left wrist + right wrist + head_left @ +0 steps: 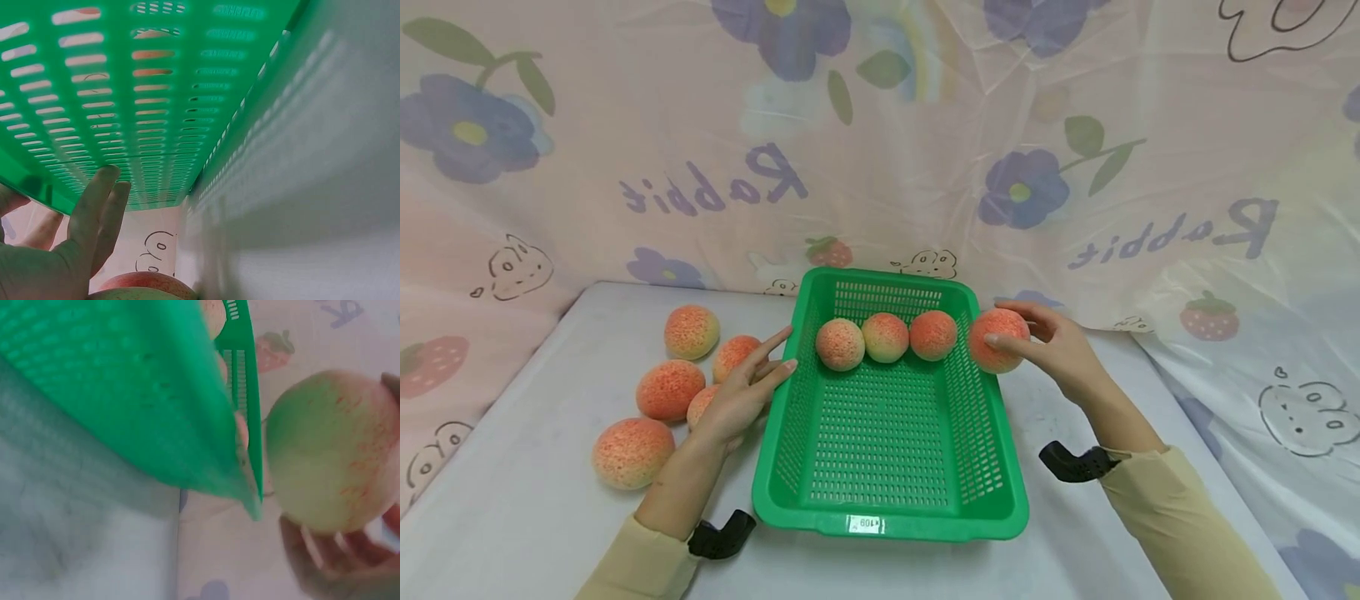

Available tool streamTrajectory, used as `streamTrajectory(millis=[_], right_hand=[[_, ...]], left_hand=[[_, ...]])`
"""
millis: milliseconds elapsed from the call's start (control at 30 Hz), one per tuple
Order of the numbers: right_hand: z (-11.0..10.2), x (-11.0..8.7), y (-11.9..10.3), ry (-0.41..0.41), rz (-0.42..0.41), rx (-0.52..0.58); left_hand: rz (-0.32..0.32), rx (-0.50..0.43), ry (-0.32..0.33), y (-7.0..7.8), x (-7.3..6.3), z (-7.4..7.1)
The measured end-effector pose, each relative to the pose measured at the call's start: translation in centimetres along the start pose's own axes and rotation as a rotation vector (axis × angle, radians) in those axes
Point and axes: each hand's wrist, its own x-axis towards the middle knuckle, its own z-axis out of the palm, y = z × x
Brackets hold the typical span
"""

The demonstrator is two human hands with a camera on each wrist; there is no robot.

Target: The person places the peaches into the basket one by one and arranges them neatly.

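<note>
A peach with red speckles is gripped by my right hand, over the right rim of a green plastic basket. In the right wrist view the same peach shows a pale green side, with fingers curled below it. My left hand holds the basket's left rim; in the left wrist view two fingers reach along the outer wall under the rim. Three peaches sit in a row at the far end inside the basket.
Several more peaches lie on the white tabletop left of the basket, some partly behind my left hand. A patterned cloth with flowers and rabbits hangs behind and at both sides. Each wrist wears a black camera mount.
</note>
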Motion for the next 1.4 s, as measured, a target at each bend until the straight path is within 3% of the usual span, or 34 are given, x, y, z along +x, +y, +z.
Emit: streamTrajectory(millis=[233, 633, 933, 1200, 1400], right_hand=[[1.6, 1.3, -1.0, -0.017, 0.090, 0.058], [4.3, 2.5, -2.5, -0.071, 0.114, 0.072], [6.3, 3.3, -3.5, -0.119, 0.108, 0.044], [8.4, 3.6, -3.7, -0.161, 0.116, 0.091], [9.9, 3.8, -3.8, -0.225, 0.050, 0.101]], left_hand=[[0.013, -0.008, -0.004, 0.0, 0.0, 0.0], [0.009, 0.002, -0.002, 0.0, 0.0, 0.0], [0.007, -0.010, -0.007, 0.0, 0.0, 0.0], [0.001, -0.001, -0.002, 0.1, -0.1, 0.0], [-0.001, -0.007, -0.003, 0.0, -0.1, 0.0]])
